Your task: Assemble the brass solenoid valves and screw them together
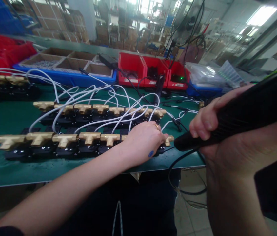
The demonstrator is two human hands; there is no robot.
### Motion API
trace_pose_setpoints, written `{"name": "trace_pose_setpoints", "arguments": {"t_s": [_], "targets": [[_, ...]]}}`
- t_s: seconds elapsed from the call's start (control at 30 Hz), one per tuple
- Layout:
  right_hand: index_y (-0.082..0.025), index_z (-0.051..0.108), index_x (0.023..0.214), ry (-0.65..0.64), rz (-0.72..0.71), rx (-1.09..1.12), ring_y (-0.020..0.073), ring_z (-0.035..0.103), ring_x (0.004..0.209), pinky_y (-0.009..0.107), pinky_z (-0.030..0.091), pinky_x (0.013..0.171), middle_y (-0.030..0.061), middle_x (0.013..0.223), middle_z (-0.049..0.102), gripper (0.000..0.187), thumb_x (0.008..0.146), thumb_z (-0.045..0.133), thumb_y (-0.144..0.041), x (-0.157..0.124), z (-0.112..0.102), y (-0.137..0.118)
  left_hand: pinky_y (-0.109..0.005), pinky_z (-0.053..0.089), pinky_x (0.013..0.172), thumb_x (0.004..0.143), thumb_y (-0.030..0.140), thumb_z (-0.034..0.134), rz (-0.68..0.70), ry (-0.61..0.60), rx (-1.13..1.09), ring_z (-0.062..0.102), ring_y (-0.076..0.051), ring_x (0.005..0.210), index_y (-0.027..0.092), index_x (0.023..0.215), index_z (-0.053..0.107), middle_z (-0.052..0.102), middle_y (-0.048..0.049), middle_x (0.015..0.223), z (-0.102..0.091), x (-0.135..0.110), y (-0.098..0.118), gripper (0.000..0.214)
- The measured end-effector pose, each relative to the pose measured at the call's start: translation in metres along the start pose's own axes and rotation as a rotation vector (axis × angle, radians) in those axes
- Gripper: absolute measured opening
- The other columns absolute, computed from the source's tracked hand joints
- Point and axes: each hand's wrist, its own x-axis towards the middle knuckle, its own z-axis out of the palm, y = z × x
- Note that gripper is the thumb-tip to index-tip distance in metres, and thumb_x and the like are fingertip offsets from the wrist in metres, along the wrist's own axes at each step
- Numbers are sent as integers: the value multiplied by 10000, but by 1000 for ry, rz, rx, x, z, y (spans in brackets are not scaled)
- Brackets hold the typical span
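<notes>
My left hand (145, 140) rests over the right end of the near row of brass tee fittings (64, 139) on black bodies, its fingers curled around one fitting (168, 140) there. My right hand (210, 123) is wrapped round a black tool handle (246, 111), whose tip (177, 144) points at that end fitting. A black cable (177, 164) hangs from the tool below the table edge. A second row of brass fittings (99, 108) with white wires (91, 93) lies behind.
The green table (10, 167) ends just in front of me. At the back stand a blue tray of cardboard compartments (64, 70), red bins (140, 70) and a plastic bag (204, 75). A third row of fittings (3, 80) lies far left.
</notes>
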Motion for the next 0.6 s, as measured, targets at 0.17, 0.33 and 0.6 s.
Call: {"name": "trace_pose_setpoints", "arguments": {"t_s": [0.17, 0.33, 0.6], "targets": [[-142, 417, 642, -53, -168, -21, 110, 388, 341, 234, 294, 297, -9, 467, 389, 682, 877, 355, -779, -4, 10, -6, -285, 459, 669, 953, 223, 475, -11, 13, -4, 610, -183, 750, 165, 845, 752, 675, -72, 786, 0, -1, -1, 303], [-128, 538, 759, -166, -86, 126, 142, 446, 399, 241, 328, 339, 23, 515, 445, 638, 860, 406, -744, 1, -3, -4, -286, 451, 661, 963, 242, 461, -8, 43, -36, 612, -185, 750, 164, 871, 758, 680, -68, 791, 1, -3, -3, 321], [-109, 601, 831, -216, -183, 226, 159, 476, 426, 255, 338, 344, 38, 613, 480, 553, 787, 495, -650, 7, -9, 0, -291, 453, 689, 968, 261, 460, -7, 36, -54, 618, -193, 788, 159, 906, 759, 682, -71, 805, 2, -4, -4, 322]]}}
